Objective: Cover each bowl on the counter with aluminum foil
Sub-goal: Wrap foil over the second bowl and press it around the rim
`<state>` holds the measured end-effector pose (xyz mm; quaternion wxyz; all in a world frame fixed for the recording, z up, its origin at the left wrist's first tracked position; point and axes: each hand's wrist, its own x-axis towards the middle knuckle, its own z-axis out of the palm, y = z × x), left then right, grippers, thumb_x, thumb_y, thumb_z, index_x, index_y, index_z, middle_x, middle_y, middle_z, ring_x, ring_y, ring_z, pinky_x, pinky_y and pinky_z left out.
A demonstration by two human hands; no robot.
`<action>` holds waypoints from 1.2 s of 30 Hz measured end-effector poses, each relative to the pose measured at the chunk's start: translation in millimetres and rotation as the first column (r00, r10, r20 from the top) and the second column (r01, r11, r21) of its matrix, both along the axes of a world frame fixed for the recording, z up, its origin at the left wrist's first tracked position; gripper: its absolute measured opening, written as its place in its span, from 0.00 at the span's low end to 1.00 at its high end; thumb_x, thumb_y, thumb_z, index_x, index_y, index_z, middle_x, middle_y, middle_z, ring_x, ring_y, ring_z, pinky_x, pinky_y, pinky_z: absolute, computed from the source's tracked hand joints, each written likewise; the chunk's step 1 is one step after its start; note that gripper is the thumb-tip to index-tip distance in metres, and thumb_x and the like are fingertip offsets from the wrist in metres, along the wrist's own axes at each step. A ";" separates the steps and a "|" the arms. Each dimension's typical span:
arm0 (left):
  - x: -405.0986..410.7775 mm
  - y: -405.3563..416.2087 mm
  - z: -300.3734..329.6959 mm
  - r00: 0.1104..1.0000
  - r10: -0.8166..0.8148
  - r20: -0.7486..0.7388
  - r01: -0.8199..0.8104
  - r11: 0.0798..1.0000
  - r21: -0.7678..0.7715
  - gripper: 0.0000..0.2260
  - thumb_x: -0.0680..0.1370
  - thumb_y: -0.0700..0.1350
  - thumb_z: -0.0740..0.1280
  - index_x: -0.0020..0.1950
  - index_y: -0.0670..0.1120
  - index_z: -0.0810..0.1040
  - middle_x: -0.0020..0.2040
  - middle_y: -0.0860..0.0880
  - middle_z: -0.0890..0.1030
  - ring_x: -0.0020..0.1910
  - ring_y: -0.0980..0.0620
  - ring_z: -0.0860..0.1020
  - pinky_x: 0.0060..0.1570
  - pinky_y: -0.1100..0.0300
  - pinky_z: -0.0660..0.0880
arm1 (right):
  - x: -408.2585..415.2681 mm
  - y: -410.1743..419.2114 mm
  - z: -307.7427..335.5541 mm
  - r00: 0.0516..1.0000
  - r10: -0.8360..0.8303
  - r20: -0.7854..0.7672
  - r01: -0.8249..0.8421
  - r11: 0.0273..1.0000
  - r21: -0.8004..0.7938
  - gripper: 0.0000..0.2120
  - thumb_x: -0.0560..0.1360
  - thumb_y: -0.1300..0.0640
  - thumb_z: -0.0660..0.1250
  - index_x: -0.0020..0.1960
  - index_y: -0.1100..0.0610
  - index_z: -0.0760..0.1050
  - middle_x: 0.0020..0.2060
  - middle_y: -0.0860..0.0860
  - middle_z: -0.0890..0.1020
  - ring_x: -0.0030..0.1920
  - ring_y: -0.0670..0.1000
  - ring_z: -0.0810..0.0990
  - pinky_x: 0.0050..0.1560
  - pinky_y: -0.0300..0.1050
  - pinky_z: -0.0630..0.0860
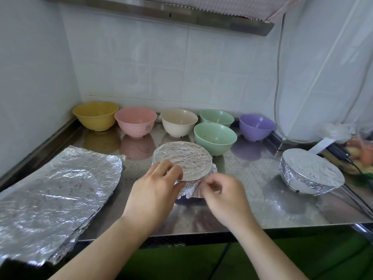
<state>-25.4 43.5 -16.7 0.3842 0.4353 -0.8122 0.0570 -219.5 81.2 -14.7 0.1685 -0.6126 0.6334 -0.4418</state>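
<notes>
A foil-covered bowl (186,158) stands at the middle of the steel counter (252,209). My left hand (155,188) grips its near-left rim, fingers curled over the foil edge. My right hand (224,195) pinches the crumpled foil skirt at the bowl's near right side. A second bowl wrapped in foil (308,172) sits at the right. Uncovered bowls line the back: yellow (95,115), pink (135,121), cream (179,122), two green (215,138) (217,117) and purple (256,126). A stack of foil sheets (54,197) lies at the left.
White tiled walls close the back and left. A range hood (161,9) hangs overhead. At the far right lie a black cable (359,174), a dark device (339,151) and bagged food (361,156). The counter's front edge runs just beneath my forearms.
</notes>
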 end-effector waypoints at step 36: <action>-1.4 -1.4 -2.2 0.996 -0.085 0.003 0.085 0.996 0.008 0.10 0.76 0.50 0.75 0.50 0.50 0.76 0.50 0.56 0.75 0.50 0.51 0.77 0.30 0.56 0.75 | -6.2 -23.9 7.5 0.849 0.064 -0.525 -0.236 0.934 -0.267 0.15 0.74 0.57 0.77 0.42 0.50 0.69 0.39 0.44 0.71 0.35 0.48 0.70 0.31 0.52 0.74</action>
